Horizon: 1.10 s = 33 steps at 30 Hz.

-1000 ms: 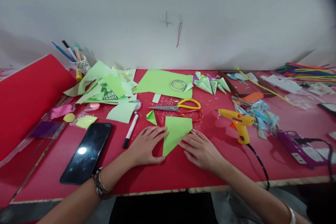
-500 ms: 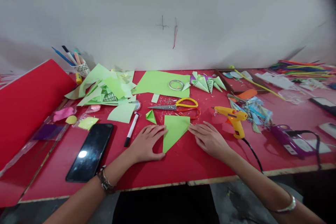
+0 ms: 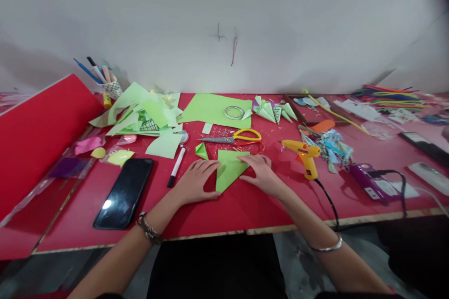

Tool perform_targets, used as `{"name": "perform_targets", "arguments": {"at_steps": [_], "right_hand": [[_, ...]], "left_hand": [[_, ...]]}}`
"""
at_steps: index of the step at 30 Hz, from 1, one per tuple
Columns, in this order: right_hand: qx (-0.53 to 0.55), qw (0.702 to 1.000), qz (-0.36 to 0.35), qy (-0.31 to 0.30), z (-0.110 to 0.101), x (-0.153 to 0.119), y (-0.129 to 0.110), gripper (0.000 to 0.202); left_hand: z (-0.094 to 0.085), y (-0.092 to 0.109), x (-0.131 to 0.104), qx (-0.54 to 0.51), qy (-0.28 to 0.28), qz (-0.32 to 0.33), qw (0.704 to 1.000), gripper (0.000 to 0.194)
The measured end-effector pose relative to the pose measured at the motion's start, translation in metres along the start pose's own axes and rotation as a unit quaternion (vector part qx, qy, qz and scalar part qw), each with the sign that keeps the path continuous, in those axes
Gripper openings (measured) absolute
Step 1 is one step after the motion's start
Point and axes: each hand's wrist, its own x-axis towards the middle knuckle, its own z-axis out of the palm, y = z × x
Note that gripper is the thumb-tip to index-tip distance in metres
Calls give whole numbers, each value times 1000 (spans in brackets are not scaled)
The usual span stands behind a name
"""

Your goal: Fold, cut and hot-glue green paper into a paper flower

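A light green paper piece (image 3: 228, 168) with a slanted lower right edge lies flat on the red table before me. My left hand (image 3: 198, 181) rests at its left edge, thumb spread apart from the fingers. On the opposite side, my right hand (image 3: 261, 173) reaches over the right part of the paper, fingertips on it and thumb apart near the slanted edge. Just above the paper are scissors (image 3: 247, 135) with yellow and red handles. A small folded green paper (image 3: 201, 151) sits by my left fingers, beside a white marker with a black cap (image 3: 177, 166).
A yellow glue gun (image 3: 305, 154) and a purple corded box (image 3: 373, 182) lie right. A phone (image 3: 124, 194) lies left. Green paper scraps (image 3: 140, 117), a larger green sheet (image 3: 199, 110) with a tape roll (image 3: 234, 112), and paper cones (image 3: 270, 110) line the back.
My right hand has moved left, from the paper's right corner onto its surface. My left hand stays at the left edge. The camera view has shifted slightly.
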Motion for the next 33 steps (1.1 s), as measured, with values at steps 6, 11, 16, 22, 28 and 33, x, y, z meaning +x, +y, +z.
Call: {"name": "perform_targets", "arguments": {"at_steps": [6,11,16,22,28,33], "right_hand": [[45,999,21,17,5,5,-8,33],[120,984,121,47,8,-7,-27,37],[298,946,96,85,12,-23,-56,45],[227,972,9,63,-6,-33,-66,84],[28,986,-104,130,-7,-35,-55,34],[-95,961,-125,227,5,-35,-49,30]], "left_hand": [[-1,-4,1,26,53,11,998,63],[3,-4,-4,149,111,92,978,49],[8,1,-6,260,223,115,932,32],[2,-10,-2,115,259,53,958,22],[-5,-11,-2,116,212,170,955,34],[-2,-6,-4,199,218,178,939,36]]}}
